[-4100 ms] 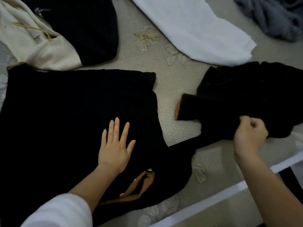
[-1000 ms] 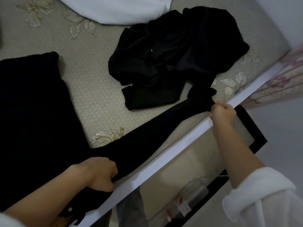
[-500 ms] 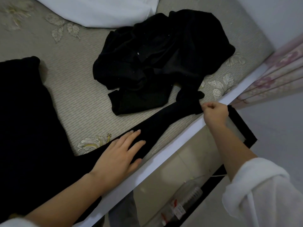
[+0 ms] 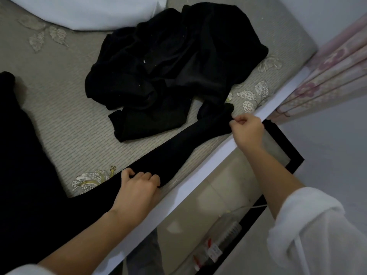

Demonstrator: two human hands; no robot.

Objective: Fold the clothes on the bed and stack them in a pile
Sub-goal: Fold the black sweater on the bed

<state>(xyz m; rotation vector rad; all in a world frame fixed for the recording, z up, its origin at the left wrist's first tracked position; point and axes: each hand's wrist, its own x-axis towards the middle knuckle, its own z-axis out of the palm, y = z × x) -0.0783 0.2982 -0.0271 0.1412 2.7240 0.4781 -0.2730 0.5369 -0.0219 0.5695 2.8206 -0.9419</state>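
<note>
A black garment (image 4: 25, 165) lies spread on the bed at the left, its long sleeve (image 4: 178, 147) stretched along the bed's near edge toward the right. My left hand (image 4: 137, 187) grips the sleeve near its middle with curled fingers. My right hand (image 4: 246, 130) pinches the sleeve's cuff end at the bed's edge. A second black garment (image 4: 168, 66) lies crumpled in a heap beyond the sleeve.
A white garment (image 4: 89, 12) lies at the top left on the patterned grey bed cover (image 4: 69, 120). The white bed rail (image 4: 198, 185) runs diagonally. Below it are the floor, a plastic bottle (image 4: 220, 243) and a black frame. Pink curtains (image 4: 327, 72) hang at the right.
My left hand lay flat on the sleeve half a second ago; now its fingers are curled round the fabric. My right hand still pinches the cuff.
</note>
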